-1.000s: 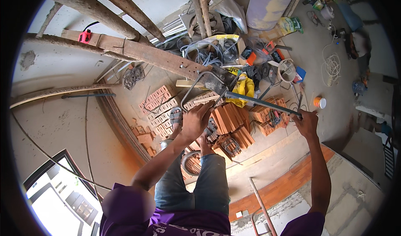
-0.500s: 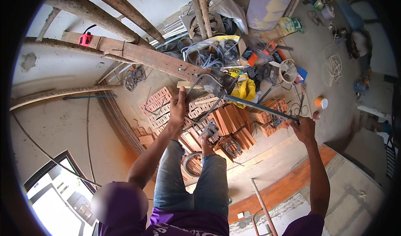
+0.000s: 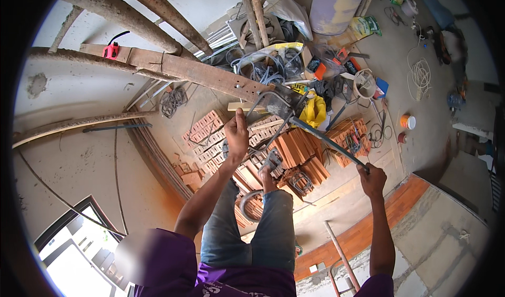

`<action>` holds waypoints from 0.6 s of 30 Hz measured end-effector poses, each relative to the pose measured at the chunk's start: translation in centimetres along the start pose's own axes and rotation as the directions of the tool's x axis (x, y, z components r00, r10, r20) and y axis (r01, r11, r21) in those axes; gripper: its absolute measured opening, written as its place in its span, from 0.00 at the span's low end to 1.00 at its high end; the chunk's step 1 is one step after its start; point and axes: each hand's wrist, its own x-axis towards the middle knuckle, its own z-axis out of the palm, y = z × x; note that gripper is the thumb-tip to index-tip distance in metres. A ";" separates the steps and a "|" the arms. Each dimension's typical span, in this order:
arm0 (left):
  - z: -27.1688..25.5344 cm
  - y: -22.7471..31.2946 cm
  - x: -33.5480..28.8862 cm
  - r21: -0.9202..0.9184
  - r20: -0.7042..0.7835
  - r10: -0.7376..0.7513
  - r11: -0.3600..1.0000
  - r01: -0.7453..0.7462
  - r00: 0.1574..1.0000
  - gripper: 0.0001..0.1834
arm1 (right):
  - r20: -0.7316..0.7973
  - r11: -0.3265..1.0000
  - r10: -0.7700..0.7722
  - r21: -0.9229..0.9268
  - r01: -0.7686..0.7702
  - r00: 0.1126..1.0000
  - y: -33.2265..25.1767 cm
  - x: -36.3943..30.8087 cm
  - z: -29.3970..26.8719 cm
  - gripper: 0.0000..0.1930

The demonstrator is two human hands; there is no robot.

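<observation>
My right hand [image 3: 373, 180] is closed around the near end of a long dark metal bar [image 3: 330, 142]. The bar slants up to the left, to the end of a wooden plank [image 3: 200, 79] with a dark jig [image 3: 279, 106] on it. There it meets a thin metal rod [image 3: 274, 134] bent into an angular loop. My left hand [image 3: 238, 135] is closed on the left side of this rod, its thumb pointing up. The fingers' far side is hidden. Bolts or pins stand out of the plank near the jig.
Stacked bricks [image 3: 205, 128] and reddish tiles [image 3: 300, 147] lie below the plank, with my foot [image 3: 271, 163] among them. Rusty poles [image 3: 123, 21] cross the upper left. A red tape measure [image 3: 111, 49] rests on the plank. A yellow bag [image 3: 315, 111] and a bucket [image 3: 364, 82] stand beyond.
My right hand has pulled the bar's end nearer to me and slightly left, so the bar slants more steeply. My left hand stays at the bent rod. The whole view has shifted a little.
</observation>
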 end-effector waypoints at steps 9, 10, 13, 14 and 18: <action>0.0 1.1 0.1 -0.016 0.051 -0.063 0.998 0.064 0.997 0.30 | 0.000 0.998 0.025 -0.057 -0.025 1.000 -1.1 0.1 -1.7 0.28; 0.1 1.5 0.2 -0.055 0.078 -0.109 0.992 0.113 0.991 0.30 | 0.005 0.997 0.015 -0.073 -0.014 1.000 -1.0 0.6 -2.1 0.27; -0.7 1.3 0.6 -0.186 0.218 -0.248 0.939 0.290 0.944 0.28 | 0.027 0.996 -0.015 -0.092 0.017 1.000 -0.5 1.8 -2.8 0.25; -0.9 1.4 0.9 -0.236 0.276 -0.286 0.905 0.354 0.918 0.27 | 0.030 0.996 -0.027 -0.084 0.030 0.999 -0.4 2.2 -3.0 0.25; -1.9 1.7 0.9 -0.354 0.539 -0.371 0.715 0.603 0.756 0.23 | 0.070 0.993 -0.083 -0.075 0.088 0.994 1.1 4.3 -3.9 0.22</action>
